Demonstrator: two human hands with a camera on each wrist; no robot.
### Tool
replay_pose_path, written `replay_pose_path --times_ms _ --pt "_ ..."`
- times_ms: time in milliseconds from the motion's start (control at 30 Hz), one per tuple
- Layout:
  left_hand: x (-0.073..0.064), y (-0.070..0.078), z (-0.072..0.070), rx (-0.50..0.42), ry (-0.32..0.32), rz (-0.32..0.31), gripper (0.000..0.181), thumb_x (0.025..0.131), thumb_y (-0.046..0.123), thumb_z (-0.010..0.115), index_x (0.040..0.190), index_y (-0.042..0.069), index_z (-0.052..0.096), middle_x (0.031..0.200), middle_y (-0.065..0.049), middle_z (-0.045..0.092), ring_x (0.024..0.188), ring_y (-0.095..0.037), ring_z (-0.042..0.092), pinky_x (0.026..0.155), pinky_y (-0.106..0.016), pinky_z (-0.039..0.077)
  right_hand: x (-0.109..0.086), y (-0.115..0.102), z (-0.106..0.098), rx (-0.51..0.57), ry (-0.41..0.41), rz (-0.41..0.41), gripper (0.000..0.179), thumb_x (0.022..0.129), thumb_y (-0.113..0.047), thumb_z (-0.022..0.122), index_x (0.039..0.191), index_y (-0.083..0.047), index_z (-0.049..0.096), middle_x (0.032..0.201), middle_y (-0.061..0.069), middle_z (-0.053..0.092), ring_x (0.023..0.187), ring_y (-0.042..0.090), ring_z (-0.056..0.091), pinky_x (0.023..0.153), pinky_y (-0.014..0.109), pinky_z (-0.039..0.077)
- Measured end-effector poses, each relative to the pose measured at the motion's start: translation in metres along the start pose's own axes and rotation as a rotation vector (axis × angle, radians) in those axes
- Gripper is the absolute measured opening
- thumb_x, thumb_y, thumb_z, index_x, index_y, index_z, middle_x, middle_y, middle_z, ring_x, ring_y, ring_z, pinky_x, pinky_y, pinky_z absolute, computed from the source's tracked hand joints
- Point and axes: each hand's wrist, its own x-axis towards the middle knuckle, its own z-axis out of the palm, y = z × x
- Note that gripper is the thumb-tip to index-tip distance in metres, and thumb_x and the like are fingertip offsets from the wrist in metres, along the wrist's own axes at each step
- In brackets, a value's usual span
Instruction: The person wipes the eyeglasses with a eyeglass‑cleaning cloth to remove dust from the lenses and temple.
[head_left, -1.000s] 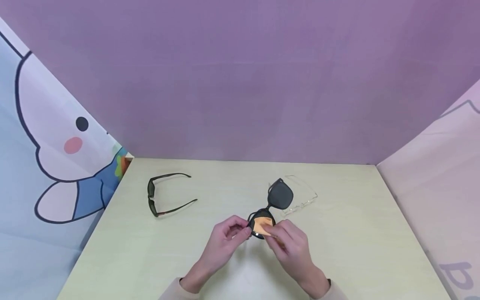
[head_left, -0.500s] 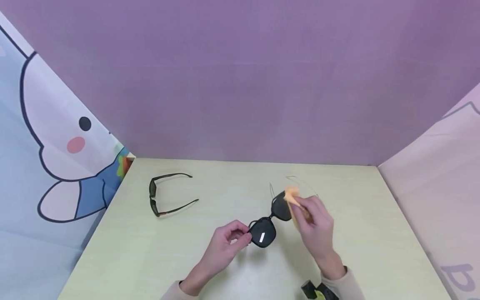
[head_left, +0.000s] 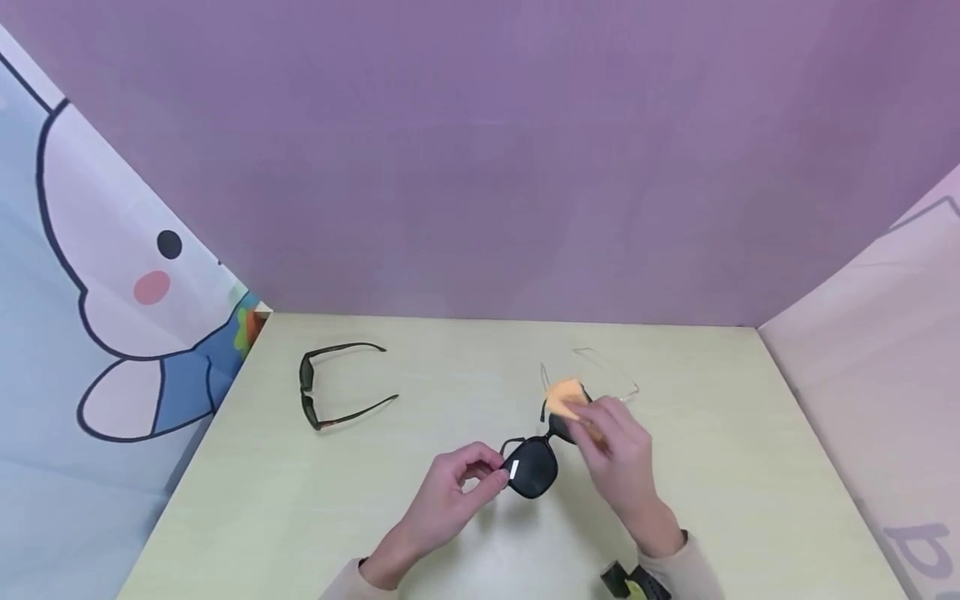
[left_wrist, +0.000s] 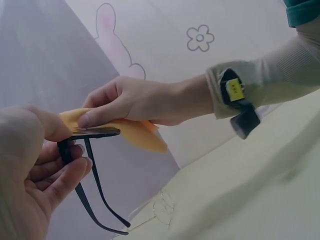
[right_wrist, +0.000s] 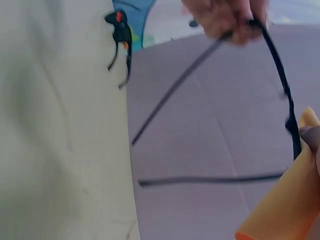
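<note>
Black sunglasses (head_left: 533,468) with dark lenses are held above the table, temples pointing away from the person. My left hand (head_left: 453,492) pinches them at the outer corner of the left lens. An orange cloth (head_left: 566,397) is gripped in my right hand (head_left: 619,450), pressed over the other lens, which it partly covers. In the left wrist view the cloth (left_wrist: 145,135) drapes past the frame's edge, with the right thumb on top. The right wrist view shows both open temples and the cloth (right_wrist: 282,200) hanging by the frame.
Dark-framed glasses (head_left: 308,390) lie with temples unfolded on the left of the pale table (head_left: 247,500). Behind the right hand lie thin clear or wire glasses (head_left: 633,389), partly hidden. A purple backdrop (head_left: 480,167) rises behind the table.
My right hand has moved the orange cloth from the left lens to the right lens, then slightly leftward across it. The sunglasses have tilted a little; my left hand keeps its hold.
</note>
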Motion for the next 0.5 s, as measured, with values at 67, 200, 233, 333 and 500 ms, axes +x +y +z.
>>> replay_pose_path --times_ms 67,200,233,333,500 --pt "0.0 0.0 0.0 -0.014 -0.005 -0.006 0.005 0.098 0.004 0.067 0.099 -0.001 0.069 0.087 -0.012 0.069 0.078 -0.017 0.067 0.075 -0.025 0.055 0.002 0.005 -0.002 -0.006 0.024 0.052 0.036 0.103 -0.032 0.065 0.095 0.001 0.076 0.077 0.006 0.063 0.064 0.011 0.047 0.05 0.011 0.038" --pt "0.0 0.0 0.0 -0.031 -0.013 -0.003 0.006 0.098 0.004 0.066 0.099 -0.001 0.068 0.088 -0.015 0.069 0.079 -0.026 0.068 0.077 -0.025 0.055 0.001 0.005 -0.003 -0.009 0.03 0.078 0.037 0.103 -0.033 0.064 0.096 0.002 0.076 0.077 0.006 0.063 0.065 0.01 0.046 0.05 0.012 0.037" --pt "0.0 0.0 0.0 -0.034 -0.014 0.0 0.007 0.099 0.004 0.066 0.099 -0.002 0.068 0.088 -0.015 0.069 0.079 -0.025 0.068 0.077 -0.025 0.055 0.0 0.003 -0.002 -0.004 0.019 0.06 0.036 0.103 -0.032 0.064 0.096 0.001 0.076 0.078 0.006 0.064 0.065 0.011 0.047 0.05 0.012 0.039" --pt "0.001 -0.001 -0.001 -0.037 -0.013 0.001 0.008 0.099 0.003 0.065 0.1 -0.005 0.068 0.088 -0.016 0.069 0.079 -0.019 0.067 0.077 -0.025 0.056 -0.002 -0.006 0.003 0.024 -0.03 -0.013 0.033 0.104 -0.029 0.063 0.096 0.0 0.076 0.08 0.005 0.065 0.066 0.01 0.048 0.053 0.011 0.041" --pt "0.001 -0.001 -0.001 -0.042 -0.024 -0.002 0.01 0.099 0.004 0.066 0.1 -0.006 0.067 0.088 -0.015 0.069 0.081 -0.008 0.066 0.077 -0.025 0.056 0.002 -0.007 0.003 0.039 -0.04 -0.024 0.033 0.103 -0.029 0.063 0.096 0.0 0.076 0.081 0.006 0.066 0.065 0.011 0.048 0.053 0.011 0.041"
